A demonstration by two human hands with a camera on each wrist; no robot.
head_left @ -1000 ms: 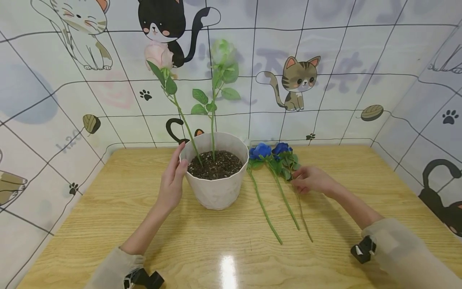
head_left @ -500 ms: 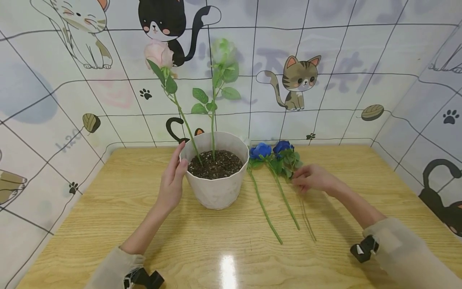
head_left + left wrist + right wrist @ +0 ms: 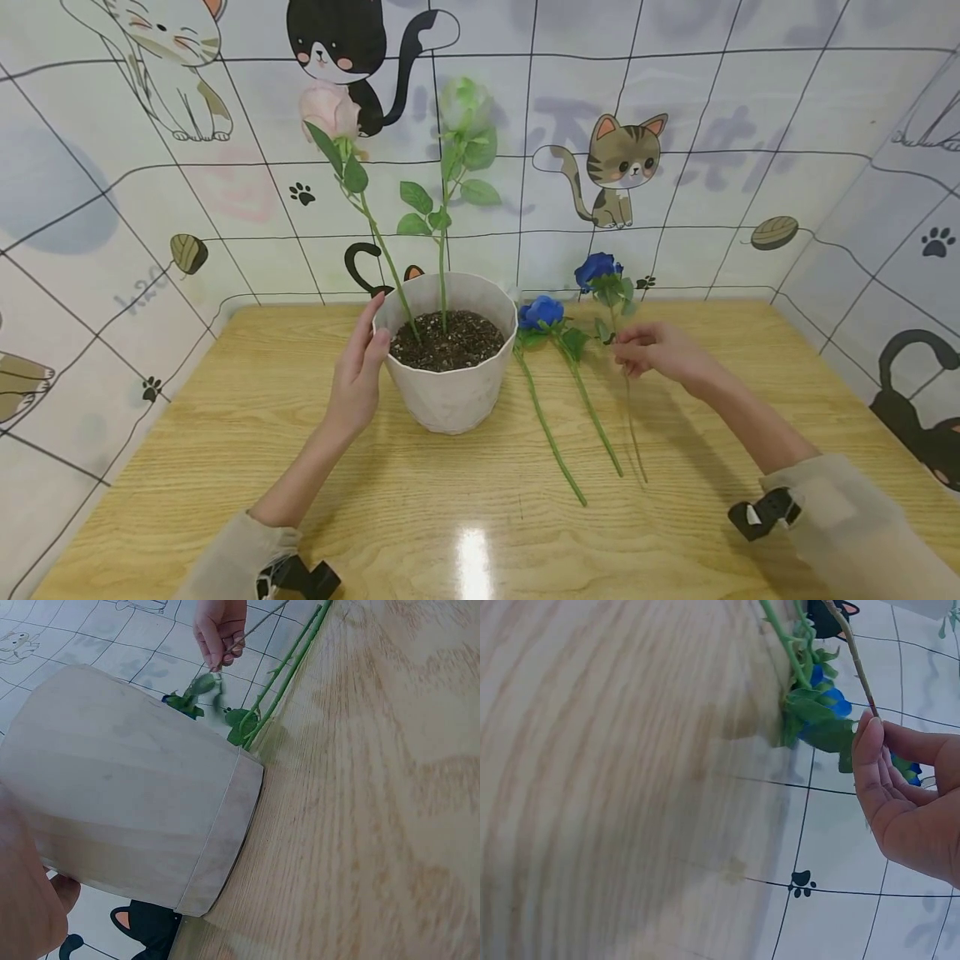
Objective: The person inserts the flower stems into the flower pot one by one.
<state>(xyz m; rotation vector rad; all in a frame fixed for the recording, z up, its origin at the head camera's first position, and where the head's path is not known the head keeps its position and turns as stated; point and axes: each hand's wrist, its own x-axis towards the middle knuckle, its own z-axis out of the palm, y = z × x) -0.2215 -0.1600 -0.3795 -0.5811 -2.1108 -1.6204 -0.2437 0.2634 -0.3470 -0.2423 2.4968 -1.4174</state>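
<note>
My right hand (image 3: 660,354) pinches the brownish stem (image 3: 853,656) of a blue rose (image 3: 598,271) between thumb and fingertips. The bloom is raised above the table's back edge, and the stem slants down toward the front. Beside it on the table lie another blue rose (image 3: 542,312) and a green stem (image 3: 551,437) whose top is hidden by the pot. My left hand (image 3: 358,371) rests against the left side of the white pot (image 3: 450,400), thumb near the rim and fingers along the wall. A pale pink rose (image 3: 330,112) and a whitish-green rose (image 3: 463,108) stand in its dark soil (image 3: 450,342).
A cat-printed, gridded backdrop (image 3: 712,192) closes off the back and sides of the wooden table (image 3: 375,517). On each sleeve sits a small black camera, the left camera (image 3: 300,577) and the right camera (image 3: 763,512).
The right hand has lifted the rightmost blue rose off the table, its bloom rising up and away from the other blue rose. The left hand and the pot stay in place.
</note>
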